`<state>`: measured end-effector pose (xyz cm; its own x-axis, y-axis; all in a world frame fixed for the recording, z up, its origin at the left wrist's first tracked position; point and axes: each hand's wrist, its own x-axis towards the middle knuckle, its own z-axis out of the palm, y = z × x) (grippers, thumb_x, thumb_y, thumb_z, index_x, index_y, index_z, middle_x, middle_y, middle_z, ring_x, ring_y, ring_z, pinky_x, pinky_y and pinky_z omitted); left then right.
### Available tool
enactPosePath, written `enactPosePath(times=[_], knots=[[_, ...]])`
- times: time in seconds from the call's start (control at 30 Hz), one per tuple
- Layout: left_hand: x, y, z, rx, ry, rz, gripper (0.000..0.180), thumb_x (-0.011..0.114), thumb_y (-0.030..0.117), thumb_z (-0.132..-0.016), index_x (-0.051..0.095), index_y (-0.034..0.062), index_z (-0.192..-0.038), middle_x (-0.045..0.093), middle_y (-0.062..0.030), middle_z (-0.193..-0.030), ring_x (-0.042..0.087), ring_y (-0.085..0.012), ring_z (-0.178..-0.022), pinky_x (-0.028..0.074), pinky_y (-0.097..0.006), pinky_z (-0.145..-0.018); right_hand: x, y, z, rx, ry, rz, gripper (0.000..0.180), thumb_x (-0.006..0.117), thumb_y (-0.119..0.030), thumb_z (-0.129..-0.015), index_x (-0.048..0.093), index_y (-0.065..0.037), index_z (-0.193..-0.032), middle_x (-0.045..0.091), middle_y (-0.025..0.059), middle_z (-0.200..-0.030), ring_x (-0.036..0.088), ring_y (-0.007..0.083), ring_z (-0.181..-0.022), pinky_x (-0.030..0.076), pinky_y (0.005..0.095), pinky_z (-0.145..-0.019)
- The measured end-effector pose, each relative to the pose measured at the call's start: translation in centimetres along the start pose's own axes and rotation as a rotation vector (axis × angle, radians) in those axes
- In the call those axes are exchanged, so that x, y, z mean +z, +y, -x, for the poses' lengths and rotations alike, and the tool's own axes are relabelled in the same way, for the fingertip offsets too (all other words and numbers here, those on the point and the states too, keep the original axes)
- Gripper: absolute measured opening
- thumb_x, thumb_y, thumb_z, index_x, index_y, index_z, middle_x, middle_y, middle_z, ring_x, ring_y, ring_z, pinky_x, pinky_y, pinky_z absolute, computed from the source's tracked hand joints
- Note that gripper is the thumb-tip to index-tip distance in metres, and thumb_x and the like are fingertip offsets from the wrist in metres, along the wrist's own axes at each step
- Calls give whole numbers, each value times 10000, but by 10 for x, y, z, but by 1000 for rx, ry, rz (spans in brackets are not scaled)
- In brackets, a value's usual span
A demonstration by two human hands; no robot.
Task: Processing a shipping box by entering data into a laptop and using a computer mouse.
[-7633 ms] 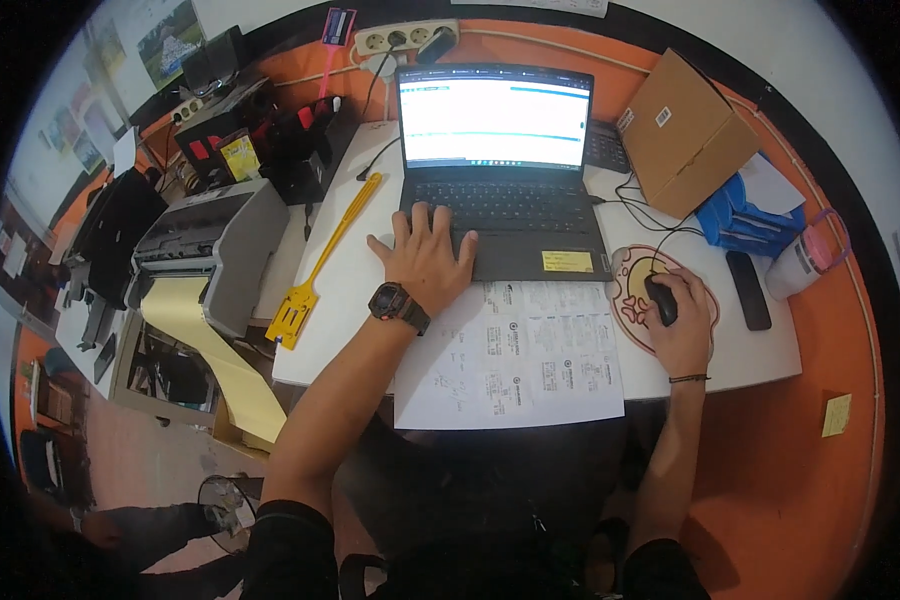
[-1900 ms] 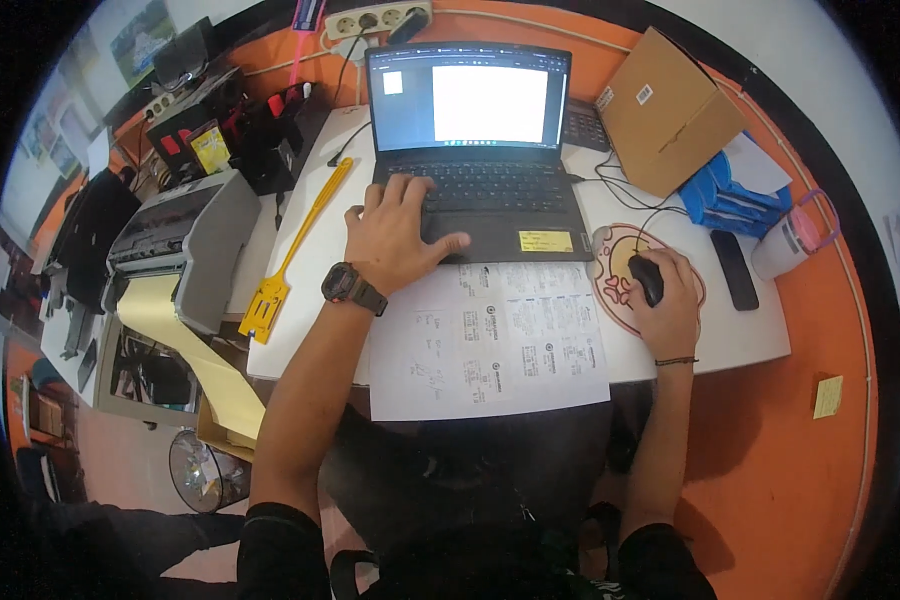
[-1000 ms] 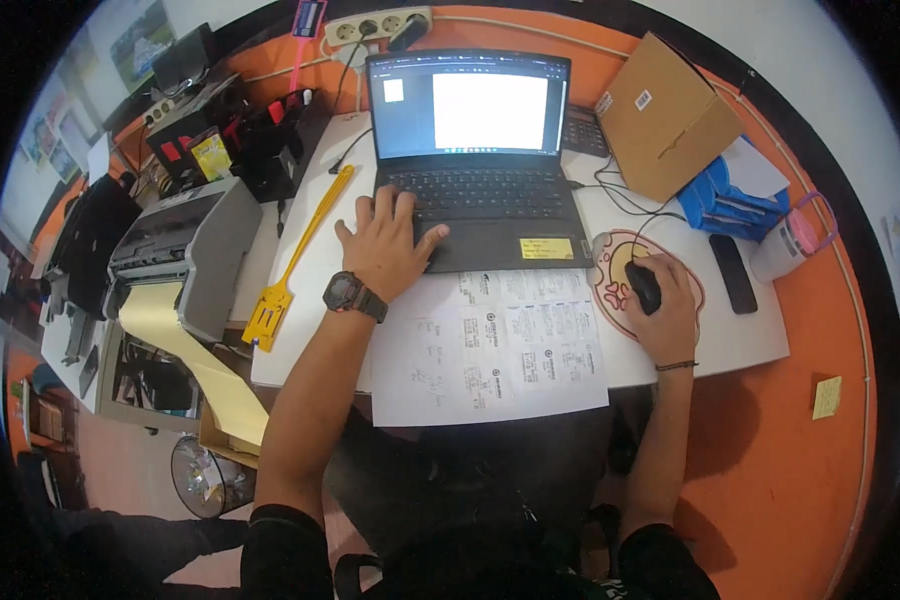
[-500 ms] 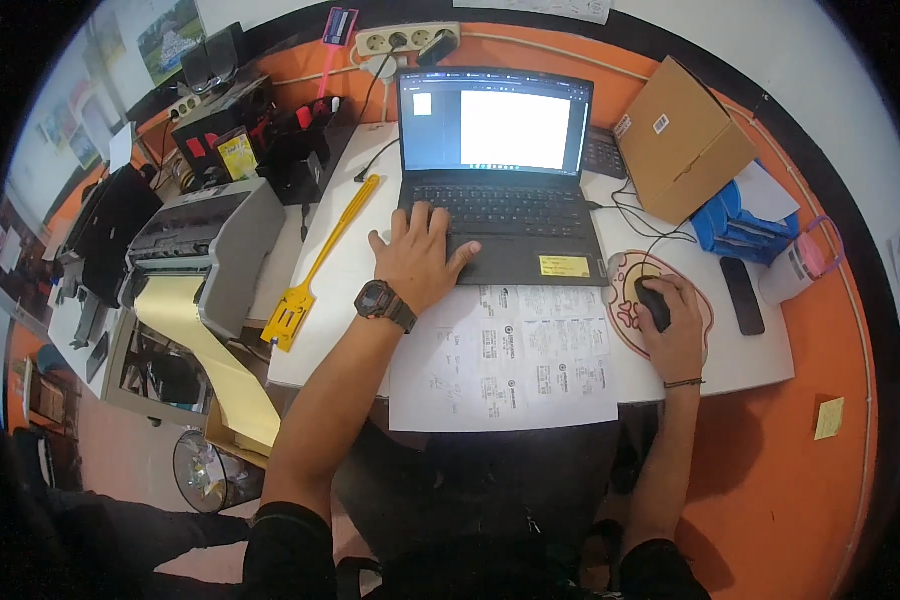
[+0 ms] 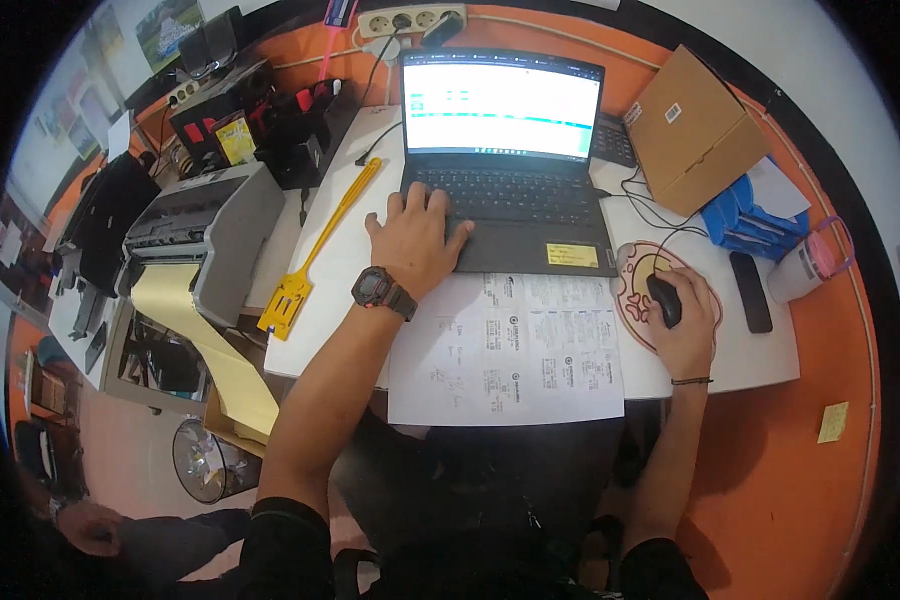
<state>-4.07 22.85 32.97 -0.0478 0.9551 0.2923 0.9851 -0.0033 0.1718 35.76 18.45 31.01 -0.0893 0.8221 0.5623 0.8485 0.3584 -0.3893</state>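
A black laptop sits unfolded on the white desk, its lit screen showing a page with a blue band. My left hand rests palm down on its left side, fingers spread over the keyboard edge and thumb on the palm rest. A dark watch circles that wrist. My right hand is curved around a black computer mouse, on a pinkish mouse pad with a brown outline. Printed white sheets lie below the laptop, reaching past the desk's front edge.
A yellow long-handled swatter lies left of the laptop. A grey printer feeds out yellow paper. To the right are a phone, a tumbler, blue trays and a cardboard box. Another person's leg shows lower left.
The laptop screen has switched from a mostly white page with a dark side panel to a wider white page with blue bands. Both hands stay in place. The view has shifted slightly.
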Motion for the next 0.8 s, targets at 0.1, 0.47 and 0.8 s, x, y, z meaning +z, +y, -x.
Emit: enactPosePath(times=[0.1, 0.47, 0.8], knots=[[-1, -1, -2, -4, 43, 27, 380, 708, 488, -1108, 740, 118, -1190, 673, -91, -1311, 652, -339, -1281, 492, -641, -1101, 1, 7, 0, -33, 15, 30, 396, 805, -1, -861, 766, -51, -1252, 691, 166, -1390, 685, 409, -1298, 561, 469, -1115], [1, -3, -3, 7, 88, 49, 323, 738, 420, -1092, 782, 103, -1133, 717, -98, -1256, 695, -339, -1210, 528, -565, -1032, 0, 1, 0, 13, 17, 41, 375, 801, -21, -861, 779, -55, -1235, 696, 163, -1386, 687, 393, -1298, 548, 473, -1135], [1, -4, -3, 1, 86, 33, 350, 720, 443, -1103, 793, 104, -1148, 722, -95, -1261, 697, -321, -1211, 543, -544, -1020, 0, 1, 1, 13, 7, 38, 368, 822, -48, -885, 781, -51, -1251, 666, 171, -1426, 686, 394, -1296, 562, 461, -1131]])
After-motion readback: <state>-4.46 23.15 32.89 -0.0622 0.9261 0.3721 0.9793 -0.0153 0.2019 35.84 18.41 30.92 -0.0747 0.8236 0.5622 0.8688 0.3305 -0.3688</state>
